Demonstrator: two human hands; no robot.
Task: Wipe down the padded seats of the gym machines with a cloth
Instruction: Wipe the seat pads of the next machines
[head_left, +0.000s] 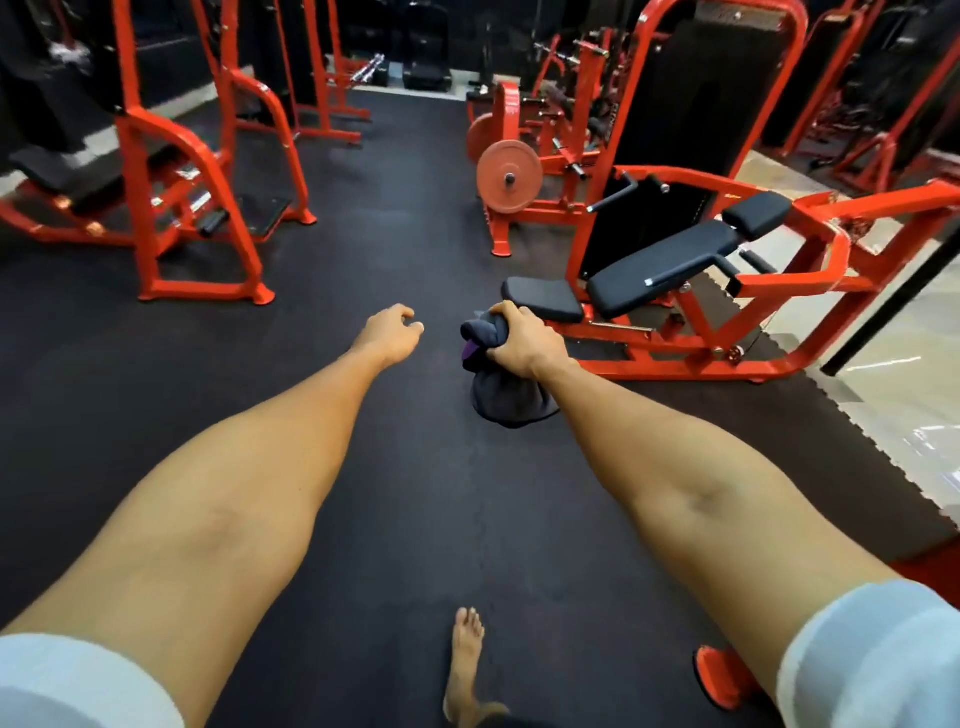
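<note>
- Right grip is clutching the bunched dark cloth, which is hanging just beside the black padded seat.
- Left grip is holding nothing, fingers loosely curled.
- 1 bare foot is showing below.

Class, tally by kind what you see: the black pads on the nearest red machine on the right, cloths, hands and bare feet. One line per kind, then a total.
Black pads: 3
Cloth: 1
Hands, left hand and right hand: 2
Bare foot: 1
Total: 7
</note>
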